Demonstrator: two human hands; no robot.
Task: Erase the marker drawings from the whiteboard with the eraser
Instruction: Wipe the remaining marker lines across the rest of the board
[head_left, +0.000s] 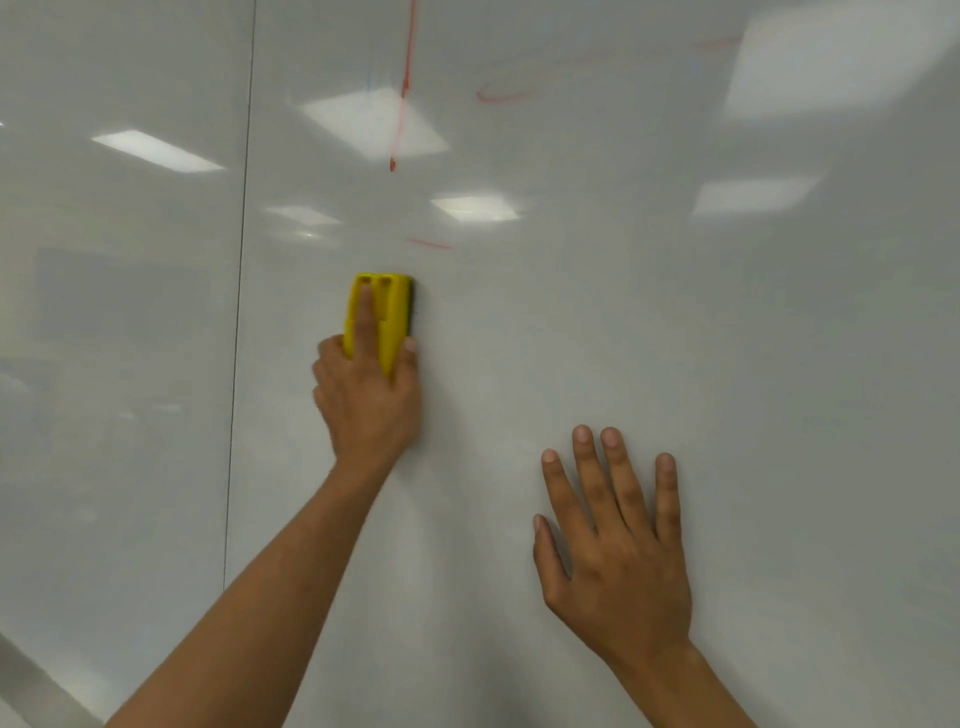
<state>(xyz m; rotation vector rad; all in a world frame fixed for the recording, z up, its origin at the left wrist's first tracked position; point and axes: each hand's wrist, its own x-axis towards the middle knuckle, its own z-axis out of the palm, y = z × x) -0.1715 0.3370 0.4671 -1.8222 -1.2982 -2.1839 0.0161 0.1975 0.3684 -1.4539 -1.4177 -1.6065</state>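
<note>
A glossy whiteboard (623, 322) fills the view. My left hand (371, 400) grips a yellow eraser (389, 312) and presses it flat on the board, index finger stretched along its back. My right hand (618, 551) lies flat on the board with fingers spread, lower right of the eraser, holding nothing. A long red marker line (402, 88) runs down from the top edge, ending above the eraser. A short red dash (430, 243) sits just above and right of the eraser. A faint red curve (501, 96) and a pale red stroke (717, 42) lie at the upper right.
A thin dark vertical seam (240, 291) divides the board into panels left of the eraser. Ceiling light reflections glare on the surface. A board edge shows at the bottom left corner (31, 675).
</note>
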